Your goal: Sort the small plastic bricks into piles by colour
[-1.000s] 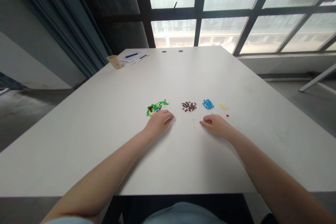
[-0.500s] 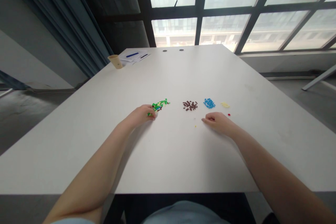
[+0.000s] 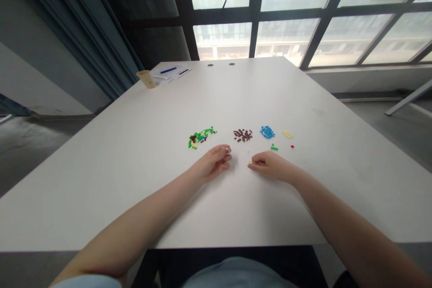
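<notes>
My left hand point(image 3: 216, 163) hovers over the white table between the mixed pile and my right hand, its fingers curled together. Something tiny may be at its fingertips, too small to name. To its left lies a mixed pile of small plastic bricks point(image 3: 201, 137), mostly green with some brown, yellow and blue. My right hand point(image 3: 270, 165) rests low on the table with thumb and forefinger pinched at a small yellow piece point(image 3: 249, 162). Just beyond that hand are two green bricks point(image 3: 274, 148) and one red brick point(image 3: 292, 146).
Sorted piles of brown bricks point(image 3: 243, 135), blue bricks point(image 3: 267, 132) and pale yellow bricks point(image 3: 287, 134) lie in a row beyond my hands. At the table's far left stand a paper cup point(image 3: 147, 79) and papers with a blue pen point(image 3: 168, 70).
My left hand has left the mixed pile and moved right, towards my right hand. My right hand has shifted left to the small yellow piece. Green bricks now show beyond the right hand.
</notes>
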Motion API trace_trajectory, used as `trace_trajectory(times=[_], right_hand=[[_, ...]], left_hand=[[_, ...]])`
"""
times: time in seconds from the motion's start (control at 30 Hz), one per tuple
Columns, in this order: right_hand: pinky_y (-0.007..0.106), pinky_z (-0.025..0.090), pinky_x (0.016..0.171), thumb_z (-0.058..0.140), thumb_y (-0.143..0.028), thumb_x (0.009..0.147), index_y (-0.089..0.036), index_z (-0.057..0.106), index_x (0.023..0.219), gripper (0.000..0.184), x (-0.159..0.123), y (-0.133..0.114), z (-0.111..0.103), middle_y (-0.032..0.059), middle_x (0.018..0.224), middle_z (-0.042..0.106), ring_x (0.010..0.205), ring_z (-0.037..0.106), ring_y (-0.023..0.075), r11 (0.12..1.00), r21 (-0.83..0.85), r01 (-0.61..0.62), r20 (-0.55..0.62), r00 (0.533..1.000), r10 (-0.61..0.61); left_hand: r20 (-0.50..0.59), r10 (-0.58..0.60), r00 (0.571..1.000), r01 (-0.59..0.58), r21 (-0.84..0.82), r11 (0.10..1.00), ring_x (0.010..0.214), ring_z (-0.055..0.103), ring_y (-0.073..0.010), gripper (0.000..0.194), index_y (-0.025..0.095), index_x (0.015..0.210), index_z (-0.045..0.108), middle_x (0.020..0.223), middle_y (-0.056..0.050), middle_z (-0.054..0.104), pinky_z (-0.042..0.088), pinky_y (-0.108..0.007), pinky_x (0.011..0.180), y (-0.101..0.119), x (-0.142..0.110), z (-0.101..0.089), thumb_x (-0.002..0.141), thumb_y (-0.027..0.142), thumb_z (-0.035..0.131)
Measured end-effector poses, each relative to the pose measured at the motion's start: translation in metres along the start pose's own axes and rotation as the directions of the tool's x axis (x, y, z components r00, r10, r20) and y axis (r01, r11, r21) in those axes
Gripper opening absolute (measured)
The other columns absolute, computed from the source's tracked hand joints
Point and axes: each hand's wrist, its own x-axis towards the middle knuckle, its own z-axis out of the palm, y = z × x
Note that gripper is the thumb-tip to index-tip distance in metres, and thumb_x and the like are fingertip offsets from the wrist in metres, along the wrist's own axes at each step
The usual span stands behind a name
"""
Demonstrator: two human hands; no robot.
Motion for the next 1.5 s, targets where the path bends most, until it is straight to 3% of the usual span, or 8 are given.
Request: trace_trajectory(times=[0.13,0.33,0.47,0.57,0.7,0.83,1.17,1.5], right_hand=[[0.023,0.018,0.050,0.044,-0.036,0.079,-0.018,0.027,0.052,0.036,-0.001,-0.005,0.004,-0.0061,0.051,0.023,0.051,0.023,0.0074,0.999,0.007,0.045,0.025,0.999,-0.045],[0.023,0.018,0.049,0.045,-0.034,0.078,-0.017,0.028,0.051,0.037,0.000,-0.005,0.003,-0.0061,0.050,0.024,0.051,0.023,0.0073,0.997,0.005,0.073,-0.020,0.997,-0.073],[0.022,0.021,0.050,0.049,-0.030,0.078,-0.017,0.036,0.052,0.032,0.000,-0.007,0.002,-0.0056,0.051,0.030,0.051,0.027,0.0074,0.987,-0.011,0.161,-0.135,0.978,-0.161],[0.021,0.026,0.052,0.051,-0.027,0.079,-0.017,0.050,0.060,0.021,-0.002,-0.014,0.001,-0.0046,0.055,0.038,0.052,0.032,0.0078,0.963,-0.021,0.268,-0.284,0.922,-0.263],[0.022,0.032,0.057,0.053,-0.026,0.081,-0.018,0.061,0.075,0.013,-0.004,-0.024,0.005,-0.0029,0.057,0.043,0.056,0.039,0.0093,0.918,-0.103,0.384,-0.474,0.792,-0.385],[0.023,0.036,0.060,0.054,-0.026,0.082,-0.020,0.067,0.084,0.014,-0.004,-0.029,0.012,-0.0008,0.060,0.048,0.060,0.044,0.0107,0.895,-0.194,0.401,-0.523,0.729,-0.440],[0.024,0.038,0.062,0.053,-0.022,0.081,-0.020,0.064,0.076,0.013,-0.002,-0.027,0.018,0.0006,0.063,0.052,0.062,0.048,0.0119,0.901,-0.209,0.380,-0.521,0.737,-0.432],[0.022,0.035,0.060,0.054,-0.020,0.078,-0.019,0.063,0.075,0.009,-0.002,-0.027,0.016,-0.0016,0.061,0.048,0.061,0.045,0.0103,0.936,-0.135,0.325,-0.472,0.810,-0.349]], left_hand=[[0.080,-0.157,0.984,0.170,-0.202,0.965,0.059,0.041,-0.0040,0.031,0.014,0.071,0.059,0.071,0.002,0.047,0.028,-0.014,0.046,-0.027,-0.004,0.014,0.054,0.029,0.081],[0.048,-0.181,0.982,0.188,-0.252,0.949,0.059,0.042,-0.0045,0.030,0.014,0.072,0.059,0.072,0.002,0.050,0.029,-0.014,0.046,-0.032,-0.001,0.008,0.055,0.024,0.081],[0.055,-0.193,0.980,0.201,-0.283,0.938,0.059,0.042,-0.0049,0.030,0.014,0.071,0.059,0.070,0.001,0.050,0.028,-0.014,0.045,-0.032,-0.002,0.008,0.054,0.025,0.081],[0.062,-0.208,0.976,0.217,-0.295,0.931,0.059,0.042,-0.0054,0.029,0.014,0.072,0.059,0.070,0.001,0.051,0.029,-0.014,0.045,-0.033,-0.001,0.007,0.055,0.024,0.081],[0.070,-0.221,0.973,0.232,-0.288,0.929,0.058,0.042,-0.0045,0.029,0.014,0.073,0.059,0.070,0.002,0.050,0.031,-0.014,0.046,-0.034,-0.001,0.006,0.057,0.025,0.080],[0.075,-0.237,0.969,0.249,-0.279,0.928,0.058,0.043,-0.0037,0.031,0.013,0.075,0.059,0.068,0.003,0.049,0.032,-0.013,0.047,-0.036,-0.002,0.007,0.057,0.026,0.080],[0.110,-0.270,0.956,0.288,-0.203,0.936,0.057,0.041,-0.0035,0.028,0.011,0.075,0.058,0.064,0.002,0.044,0.033,-0.013,0.047,-0.038,0.000,0.005,0.061,0.024,0.078],[0.102,-0.281,0.954,0.295,-0.162,0.942,0.057,0.041,-0.0033,0.024,0.011,0.074,0.059,0.065,0.002,0.044,0.032,-0.013,0.047,-0.038,0.001,0.005,0.064,0.025,0.076]])
